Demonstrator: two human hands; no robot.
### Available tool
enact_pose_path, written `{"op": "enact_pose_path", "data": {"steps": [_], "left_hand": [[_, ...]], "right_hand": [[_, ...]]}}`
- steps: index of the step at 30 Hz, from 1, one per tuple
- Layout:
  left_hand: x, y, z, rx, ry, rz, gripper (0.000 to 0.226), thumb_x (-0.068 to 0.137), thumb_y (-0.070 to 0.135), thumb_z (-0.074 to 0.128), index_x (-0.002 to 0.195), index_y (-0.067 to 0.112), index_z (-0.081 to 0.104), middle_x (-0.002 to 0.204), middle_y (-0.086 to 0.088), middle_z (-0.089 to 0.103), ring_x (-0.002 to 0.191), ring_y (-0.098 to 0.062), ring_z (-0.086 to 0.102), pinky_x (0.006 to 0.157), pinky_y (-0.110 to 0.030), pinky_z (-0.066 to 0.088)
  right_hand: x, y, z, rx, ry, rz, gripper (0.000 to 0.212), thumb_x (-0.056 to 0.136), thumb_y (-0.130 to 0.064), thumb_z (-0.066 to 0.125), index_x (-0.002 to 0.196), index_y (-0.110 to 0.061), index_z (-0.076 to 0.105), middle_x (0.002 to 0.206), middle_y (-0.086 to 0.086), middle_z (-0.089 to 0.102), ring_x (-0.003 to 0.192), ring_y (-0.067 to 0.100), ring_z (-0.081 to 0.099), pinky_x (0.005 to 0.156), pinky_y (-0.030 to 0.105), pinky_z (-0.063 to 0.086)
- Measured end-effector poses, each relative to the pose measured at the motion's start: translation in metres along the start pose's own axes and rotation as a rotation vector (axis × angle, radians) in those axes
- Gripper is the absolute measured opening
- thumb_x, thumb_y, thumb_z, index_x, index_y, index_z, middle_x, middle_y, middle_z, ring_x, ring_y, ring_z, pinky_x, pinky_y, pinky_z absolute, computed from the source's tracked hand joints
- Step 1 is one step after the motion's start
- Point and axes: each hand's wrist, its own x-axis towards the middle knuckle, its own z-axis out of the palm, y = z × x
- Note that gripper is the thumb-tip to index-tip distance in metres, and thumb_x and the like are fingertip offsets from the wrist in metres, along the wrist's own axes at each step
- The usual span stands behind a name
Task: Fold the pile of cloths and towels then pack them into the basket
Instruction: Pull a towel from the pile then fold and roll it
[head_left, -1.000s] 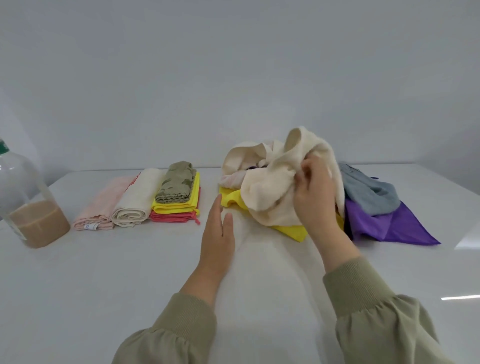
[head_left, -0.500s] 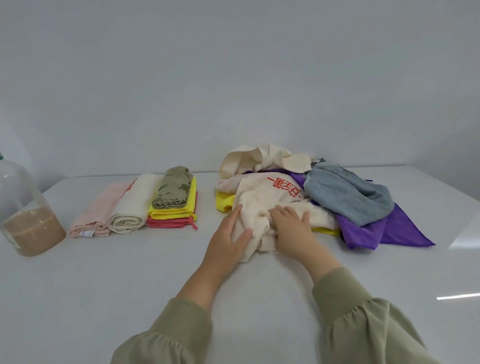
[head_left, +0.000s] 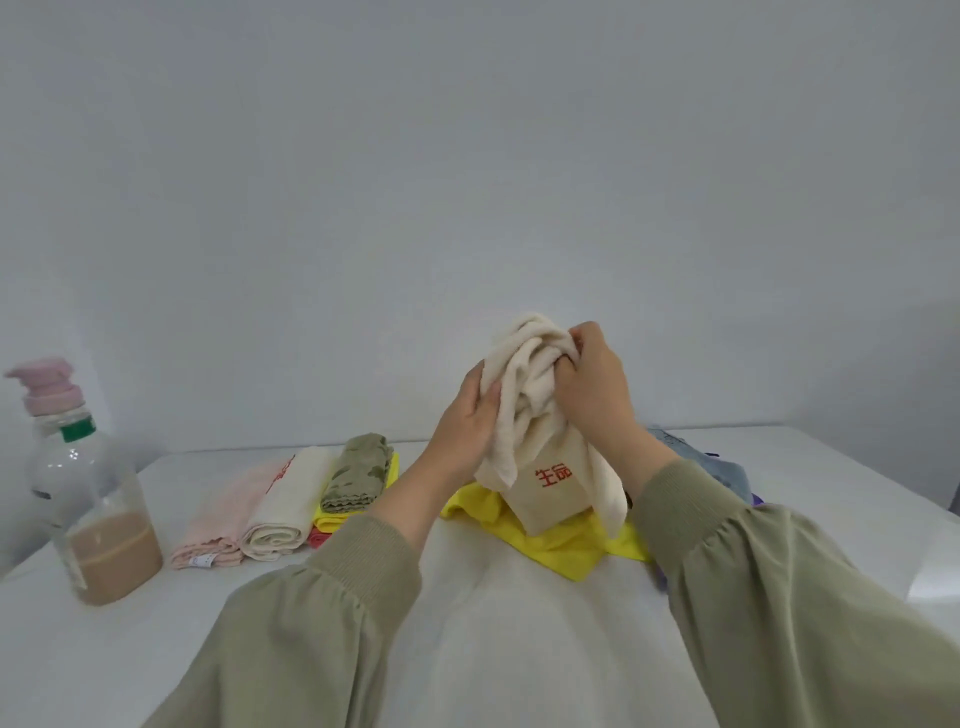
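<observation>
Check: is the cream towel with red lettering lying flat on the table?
No: both the left hand and right hand hold the cream towel bunched up above the yellow cloth.

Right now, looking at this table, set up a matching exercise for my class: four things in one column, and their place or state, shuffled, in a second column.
Things:
1. cream towel
2. yellow cloth
3. olive patterned cloth
4. pump bottle

Place or state:
A. spread flat on the table, under the raised towel
B. folded, on top of the yellow and red stack
C. bunched up, lifted in both hands
D. standing upright at the far left, part full of brown liquid

Pairs: 1-C, 2-A, 3-B, 4-D
</observation>
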Motion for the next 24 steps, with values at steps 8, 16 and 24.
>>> {"op": "enact_pose_path", "data": {"steps": [8,16,24], "left_hand": [[-0.004,0.087,-0.03,-0.135,-0.151,0.061,0.053,0.086,0.071,0.022,0.118,0.045,0.055,0.123,0.019,0.061,0.119,-0.001,0.052,0.105,-0.036,0.04],[-0.034,0.104,-0.06,-0.358,-0.346,-0.13,0.09,0.065,0.083,0.046,0.131,0.022,0.055,0.134,-0.007,0.058,0.122,-0.025,0.056,0.104,-0.042,0.041],[-0.065,0.105,-0.088,-0.382,-0.637,-0.303,0.075,0.068,0.063,0.069,0.124,0.014,0.057,0.121,-0.008,0.065,0.109,-0.025,0.064,0.084,-0.038,0.055]], "right_hand": [[0.032,-0.072,-0.05,0.178,0.021,0.097,0.01,0.094,-0.02,0.044,0.088,-0.012,0.047,0.075,-0.005,0.048,0.064,0.007,0.045,0.05,0.019,0.033],[0.028,-0.109,-0.076,0.528,0.047,0.406,0.018,0.094,-0.019,0.051,0.091,-0.002,0.056,0.077,0.007,0.06,0.071,0.018,0.059,0.063,0.028,0.049],[0.025,-0.104,-0.097,0.937,0.211,0.564,0.019,0.091,-0.016,0.059,0.106,-0.004,0.06,0.085,0.008,0.064,0.074,0.017,0.063,0.058,0.025,0.051]]}}
